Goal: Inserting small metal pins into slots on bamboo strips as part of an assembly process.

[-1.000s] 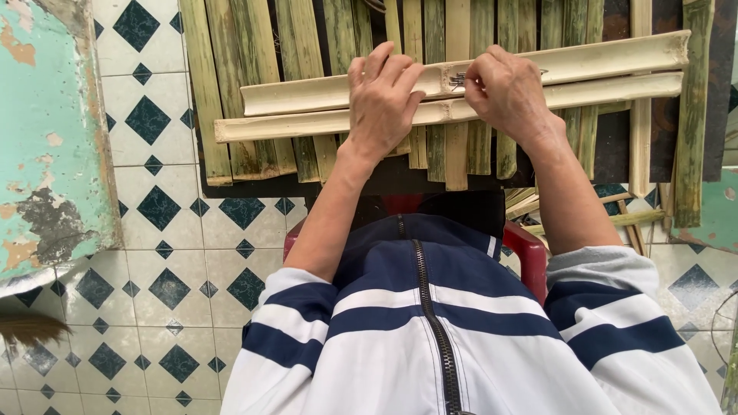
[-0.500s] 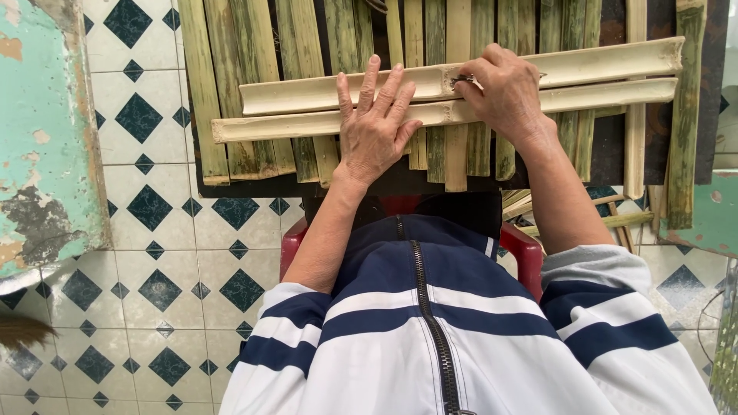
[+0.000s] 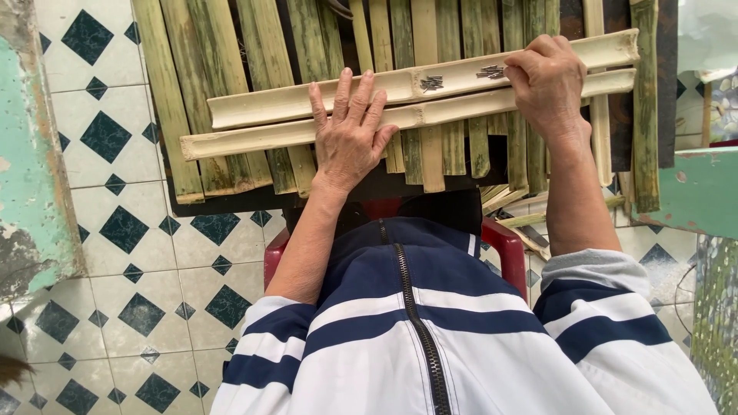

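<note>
Two pale split bamboo halves lie crosswise on a row of upright green bamboo slats. Small dark nails rest in the hollow of the upper half. My left hand lies flat with fingers spread, pressing both halves down near their middle. My right hand is curled over the upper half farther right, fingertips by a second small cluster of nails; whether it pinches one is hidden.
White floor tiles with dark diamonds fill the left. A peeling green wall edge stands at far left. A red stool is under me, loose bamboo strips beside it, and a green surface at right.
My left hand has opened flat and slid slightly toward me across the two halves. My right hand has stayed on the upper half by the nails.
</note>
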